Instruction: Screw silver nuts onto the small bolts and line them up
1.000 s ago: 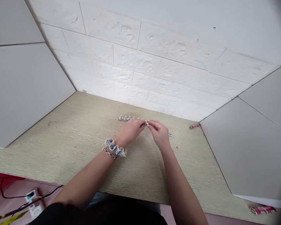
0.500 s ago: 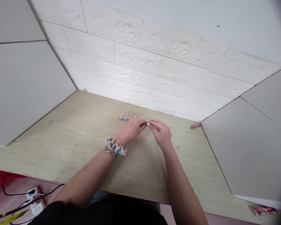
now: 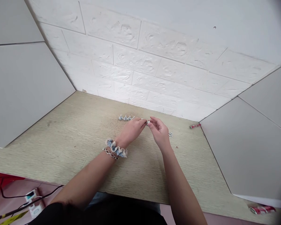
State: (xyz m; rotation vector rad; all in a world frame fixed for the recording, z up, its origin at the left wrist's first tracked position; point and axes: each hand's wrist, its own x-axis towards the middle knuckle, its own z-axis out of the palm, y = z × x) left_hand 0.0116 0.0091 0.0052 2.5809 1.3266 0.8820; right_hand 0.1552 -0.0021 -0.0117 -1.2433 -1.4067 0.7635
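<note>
My left hand [image 3: 134,128] is closed, thumb and fingers pinching a small silver bolt [image 3: 148,122] over the table. Close against the bolt's right end is my right hand [image 3: 159,132], its thumb low and its fingers raised and parted. Whether the thumb touches the metal cannot be made out. Beyond my left hand, small silver bolts [image 3: 125,117] stand upright in a row, each on a wide base; the hand hides part of the row. A small cluster of silver nuts [image 3: 170,135] lies just right of my right hand.
The wooden tabletop [image 3: 84,140] meets a white brick-pattern wall [image 3: 135,68], with grey panels on both sides. Red cylinders lie by the right panel [image 3: 195,126] and at the near right corner [image 3: 262,209]. A power strip [image 3: 35,203] with cables sits below, left.
My right fingers have loosened from a pinch at the bolt and now stand apart. My left hand keeps its hold. The whole view has shifted slightly.
</note>
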